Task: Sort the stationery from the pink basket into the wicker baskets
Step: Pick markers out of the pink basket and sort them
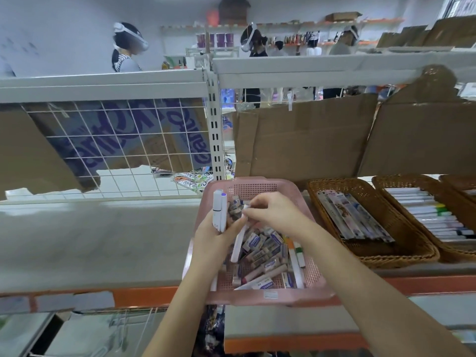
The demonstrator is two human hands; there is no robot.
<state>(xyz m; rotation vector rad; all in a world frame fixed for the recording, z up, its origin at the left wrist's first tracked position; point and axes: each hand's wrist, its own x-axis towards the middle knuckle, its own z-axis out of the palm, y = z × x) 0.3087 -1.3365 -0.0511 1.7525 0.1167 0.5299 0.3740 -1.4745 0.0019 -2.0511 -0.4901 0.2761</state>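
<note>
Above the pink basket (260, 188), the left hand (219, 234) grips two white markers (219, 211) upright, caps up; the right hand (271, 213) pinches a white pen (239, 240) slanting downward.

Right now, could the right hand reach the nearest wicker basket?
Probably yes. The right hand hovers over the pink basket, and the wicker basket sits just beside it with nothing between.

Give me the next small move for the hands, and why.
Probably carry the white markers right to the far wicker basket. The left hand already grips two over the pink basket, the right hand pinches a third, and that basket holds similar markers.
</note>
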